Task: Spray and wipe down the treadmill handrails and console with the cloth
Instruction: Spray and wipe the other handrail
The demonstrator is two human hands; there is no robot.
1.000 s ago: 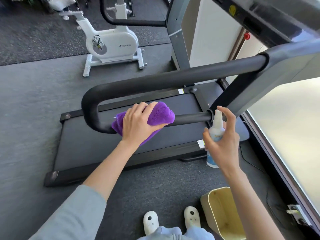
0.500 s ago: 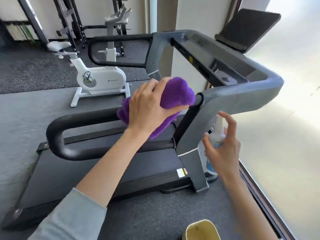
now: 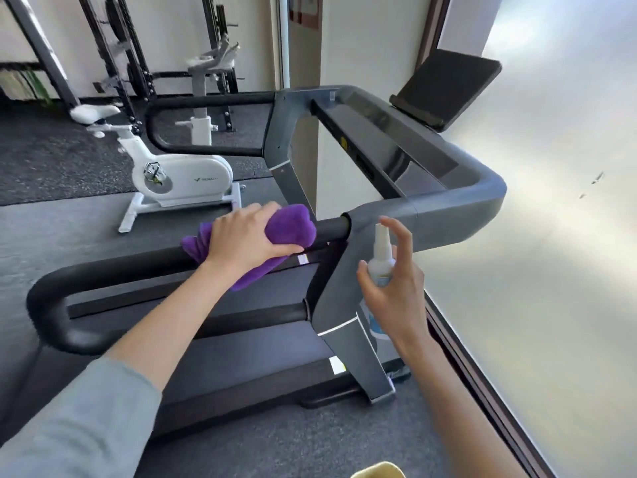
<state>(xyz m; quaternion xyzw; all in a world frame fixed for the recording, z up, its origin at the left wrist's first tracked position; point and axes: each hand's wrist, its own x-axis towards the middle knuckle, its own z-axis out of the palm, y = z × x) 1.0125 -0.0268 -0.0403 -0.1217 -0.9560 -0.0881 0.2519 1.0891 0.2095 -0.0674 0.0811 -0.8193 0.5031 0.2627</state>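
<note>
My left hand (image 3: 246, 238) grips a purple cloth (image 3: 293, 225) wrapped over the upper bar of the near black handrail (image 3: 113, 270), close to where the bar meets the grey frame. My right hand (image 3: 396, 288) holds a small white spray bottle (image 3: 381, 260) upright beside the grey upright post, index finger raised above the nozzle. The grey console (image 3: 396, 146) with a dark panel runs across the top. A black tablet holder (image 3: 448, 88) sits at its far end. The far handrail (image 3: 206, 98) loops on the other side.
The treadmill belt (image 3: 241, 353) lies below the rails. A white exercise bike (image 3: 179, 177) stands on the grey floor beyond, with black racks (image 3: 131, 56) against the back wall. A bright window (image 3: 551, 236) fills the right. A yellow bin rim (image 3: 377, 470) shows at the bottom edge.
My left hand moved the cloth from the lower bar of the near handrail up onto its upper bar, close to the frame. The view tilted up toward the console. The right hand kept the bottle.
</note>
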